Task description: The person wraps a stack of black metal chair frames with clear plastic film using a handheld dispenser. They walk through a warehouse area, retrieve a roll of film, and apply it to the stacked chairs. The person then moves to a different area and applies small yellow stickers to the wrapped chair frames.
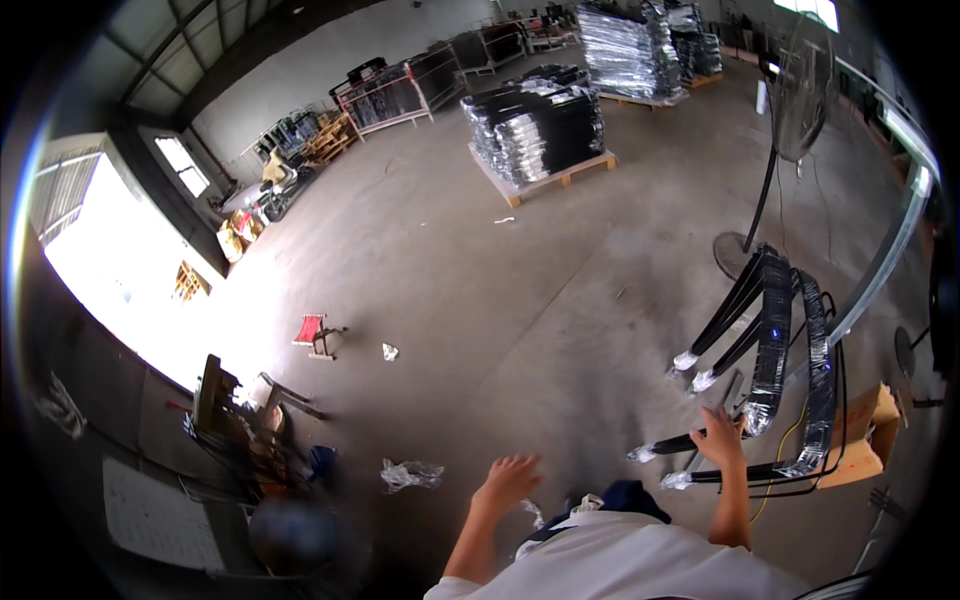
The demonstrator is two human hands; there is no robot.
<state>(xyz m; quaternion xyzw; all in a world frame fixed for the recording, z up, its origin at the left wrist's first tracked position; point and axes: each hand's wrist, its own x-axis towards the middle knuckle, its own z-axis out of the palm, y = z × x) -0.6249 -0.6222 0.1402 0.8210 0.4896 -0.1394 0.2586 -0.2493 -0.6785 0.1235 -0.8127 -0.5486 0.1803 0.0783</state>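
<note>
**Status: Right Hand (720,440) at Black Wrapped Frames (772,340), Left Hand (507,483) Clear of Them**

1. Workpiece location. In my head view, the frames stand on the concrete floor (480,290) at the right side. Their long bars are bound in glossy black film; clear plastic covers (702,381) enclose the leg ends, two of which point toward the left hand.

2. Right hand. I observe the fingers spread, with the hand over the nearer legs, just beside the lower end of a wrapped upright. I cannot tell whether the fingertips touch it.

3. Left hand. The fingers are extended and slightly parted above the floor, with no object visible in them. A crumpled clear plastic sheet (410,475) lies near, to its left.

4. Surroundings. A cardboard box (858,440) sits just beyond the frames on the right. Behind the frames stands a pedestal fan (803,95). Farther off, a black film-wrapped stack (560,130) rests on a wooden pallet (590,168). A red folding stool (311,330) stands well apart, to the left.
</note>
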